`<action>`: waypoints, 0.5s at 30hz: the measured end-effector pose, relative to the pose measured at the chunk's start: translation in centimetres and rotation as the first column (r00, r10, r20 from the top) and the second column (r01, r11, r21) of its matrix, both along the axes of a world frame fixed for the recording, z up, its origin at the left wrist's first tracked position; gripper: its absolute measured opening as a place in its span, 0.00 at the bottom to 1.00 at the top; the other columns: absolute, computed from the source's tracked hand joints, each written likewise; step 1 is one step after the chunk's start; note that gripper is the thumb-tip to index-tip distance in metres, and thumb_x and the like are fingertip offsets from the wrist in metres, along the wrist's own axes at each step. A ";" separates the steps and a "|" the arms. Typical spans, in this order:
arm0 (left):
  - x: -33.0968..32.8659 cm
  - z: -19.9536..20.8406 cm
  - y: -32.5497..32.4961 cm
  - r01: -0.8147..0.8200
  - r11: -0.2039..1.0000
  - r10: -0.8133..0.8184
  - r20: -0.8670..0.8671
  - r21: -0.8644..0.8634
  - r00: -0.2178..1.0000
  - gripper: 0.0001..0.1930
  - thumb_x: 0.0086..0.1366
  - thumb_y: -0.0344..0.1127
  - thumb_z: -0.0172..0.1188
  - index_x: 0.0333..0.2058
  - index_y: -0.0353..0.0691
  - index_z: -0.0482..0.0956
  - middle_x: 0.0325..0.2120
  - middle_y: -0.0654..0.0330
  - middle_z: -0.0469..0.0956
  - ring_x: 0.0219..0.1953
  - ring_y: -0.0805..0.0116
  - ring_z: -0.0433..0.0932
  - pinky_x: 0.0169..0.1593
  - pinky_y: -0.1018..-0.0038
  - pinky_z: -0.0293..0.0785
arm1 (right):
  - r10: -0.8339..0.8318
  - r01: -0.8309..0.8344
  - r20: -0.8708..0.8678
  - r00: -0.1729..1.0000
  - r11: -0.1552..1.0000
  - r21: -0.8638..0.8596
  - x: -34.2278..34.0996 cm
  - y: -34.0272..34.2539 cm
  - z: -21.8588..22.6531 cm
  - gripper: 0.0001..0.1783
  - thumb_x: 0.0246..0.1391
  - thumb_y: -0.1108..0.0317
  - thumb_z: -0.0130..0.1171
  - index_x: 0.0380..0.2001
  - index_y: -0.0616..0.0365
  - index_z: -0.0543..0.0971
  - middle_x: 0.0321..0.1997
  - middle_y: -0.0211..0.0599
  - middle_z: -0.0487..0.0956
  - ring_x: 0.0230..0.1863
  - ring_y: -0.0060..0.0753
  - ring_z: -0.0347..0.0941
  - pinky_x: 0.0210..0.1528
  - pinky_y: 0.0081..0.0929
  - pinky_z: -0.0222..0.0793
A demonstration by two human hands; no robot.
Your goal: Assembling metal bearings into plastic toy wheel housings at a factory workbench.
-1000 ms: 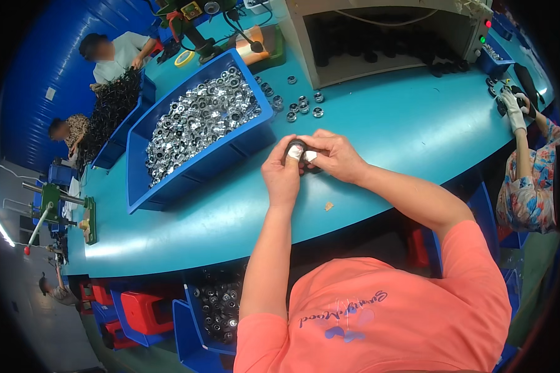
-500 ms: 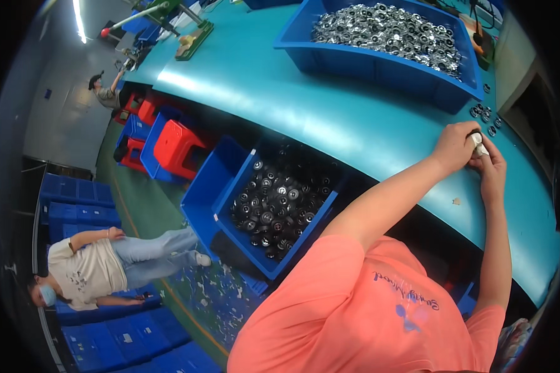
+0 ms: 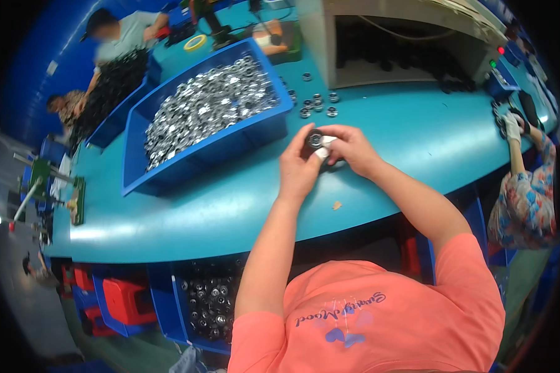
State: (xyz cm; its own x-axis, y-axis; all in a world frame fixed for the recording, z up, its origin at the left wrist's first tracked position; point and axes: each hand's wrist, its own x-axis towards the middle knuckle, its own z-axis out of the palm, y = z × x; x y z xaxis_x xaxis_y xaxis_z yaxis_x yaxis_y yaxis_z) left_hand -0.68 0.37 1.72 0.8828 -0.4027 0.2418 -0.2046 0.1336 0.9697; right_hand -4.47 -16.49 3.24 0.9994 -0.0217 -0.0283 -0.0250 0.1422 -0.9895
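Observation:
Held between my two hands over the turquoise table [image 3: 186,224] is a small black wheel [image 3: 315,138] with a silvery centre. My left hand [image 3: 297,163] grips it from the left with bent fingers, and my right hand [image 3: 352,150] closes on it from the right. White wrapping covers both thumbs where they meet below the wheel. Just beyond my hands lie several small silvery hubs [image 3: 318,99] with dark centres. A large blue bin [image 3: 199,146] heaped with shiny metal parts stands to the left of them.
A beige box-shaped machine [image 3: 320,46] with a dark opening stands at the back. A scrap [image 3: 336,205] lies near the table's front edge. Below at left, a blue crate [image 3: 180,314] holds black wheels. A gloved co-worker's hand [image 3: 512,127] is at right; other people work at far left.
The view has swung to the right, bringing the machine and the right-hand co-worker into sight. My hands are still together, and the wheel's face now shows between them.

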 end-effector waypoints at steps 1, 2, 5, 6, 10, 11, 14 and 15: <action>-0.1 -0.2 0.1 0.012 1.000 -0.012 -0.019 -0.002 1.000 0.30 0.63 0.22 0.67 0.64 0.35 0.72 0.49 0.59 0.81 0.49 0.72 0.80 0.53 0.74 0.78 | 0.000 0.000 -0.007 1.000 1.000 -0.006 -0.1 0.1 0.0 0.23 0.59 0.72 0.55 0.57 0.64 0.79 0.43 0.35 0.83 0.34 0.21 0.79 0.35 0.21 0.79; 0.0 -0.2 0.0 0.016 1.000 -0.016 -0.035 -0.005 0.999 0.30 0.63 0.21 0.67 0.64 0.35 0.72 0.49 0.60 0.81 0.49 0.73 0.80 0.53 0.74 0.79 | 0.008 -0.008 -0.011 1.000 1.000 -0.013 0.0 0.1 0.0 0.21 0.59 0.71 0.56 0.56 0.64 0.80 0.42 0.34 0.83 0.35 0.21 0.79 0.35 0.21 0.79; 0.0 -0.4 -0.3 0.010 0.998 -0.011 0.023 0.067 1.000 0.29 0.63 0.19 0.65 0.63 0.36 0.74 0.48 0.60 0.82 0.48 0.73 0.81 0.53 0.74 0.79 | -0.028 0.028 -0.008 1.000 1.000 0.014 0.1 0.1 -0.1 0.17 0.59 0.72 0.60 0.51 0.63 0.81 0.41 0.34 0.84 0.35 0.22 0.79 0.35 0.21 0.79; -0.1 -0.5 -0.5 0.004 0.996 -0.009 0.053 0.085 0.999 0.29 0.63 0.18 0.65 0.63 0.36 0.74 0.48 0.60 0.82 0.48 0.73 0.81 0.53 0.74 0.79 | -0.036 0.036 -0.010 0.999 0.999 0.001 0.1 -0.1 -0.2 0.16 0.58 0.72 0.60 0.50 0.63 0.81 0.40 0.34 0.84 0.35 0.22 0.80 0.35 0.22 0.79; -0.6 -0.4 -0.8 -0.100 0.977 0.058 0.216 0.187 0.975 0.28 0.62 0.19 0.64 0.62 0.35 0.76 0.47 0.59 0.83 0.45 0.74 0.82 0.48 0.73 0.80 | -0.059 0.061 0.027 0.998 0.995 -0.076 0.3 -0.3 -0.8 0.14 0.58 0.72 0.63 0.47 0.63 0.81 0.39 0.35 0.83 0.36 0.22 0.80 0.35 0.23 0.80; -0.7 -0.3 -0.9 -0.153 0.957 0.072 0.309 0.247 0.948 0.27 0.62 0.19 0.64 0.61 0.35 0.76 0.46 0.59 0.83 0.44 0.74 0.82 0.48 0.73 0.80 | -0.064 0.068 0.040 0.997 0.992 -0.102 0.2 -0.4 -0.9 0.13 0.58 0.72 0.63 0.46 0.64 0.81 0.39 0.35 0.83 0.37 0.23 0.81 0.35 0.23 0.80; -0.8 -0.2 -1.0 -0.226 0.924 0.076 0.430 0.309 0.900 0.26 0.63 0.22 0.65 0.61 0.34 0.76 0.43 0.60 0.84 0.42 0.74 0.82 0.45 0.74 0.80 | -0.070 0.070 -0.008 0.997 0.995 -0.069 0.0 -0.5 -0.5 0.12 0.59 0.71 0.64 0.45 0.63 0.81 0.39 0.34 0.83 0.38 0.22 0.81 0.37 0.24 0.81; -0.6 -0.6 -1.0 -0.181 0.945 0.072 0.367 0.273 0.928 0.26 0.63 0.23 0.65 0.61 0.35 0.76 0.43 0.60 0.84 0.41 0.74 0.82 0.42 0.74 0.80 | -0.020 0.020 -0.026 0.999 1.000 -0.019 0.0 -0.8 -0.3 0.12 0.60 0.70 0.64 0.45 0.63 0.82 0.40 0.34 0.83 0.38 0.22 0.81 0.38 0.23 0.81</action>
State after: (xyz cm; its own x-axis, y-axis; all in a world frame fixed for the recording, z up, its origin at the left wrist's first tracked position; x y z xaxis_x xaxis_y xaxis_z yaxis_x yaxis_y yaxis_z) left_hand -1.28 -0.67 1.12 0.8128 -0.3941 0.4289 -0.5309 -0.1981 0.8240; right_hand -4.45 -17.33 2.96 0.9977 -0.0424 -0.0535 -0.0479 0.1241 -0.9911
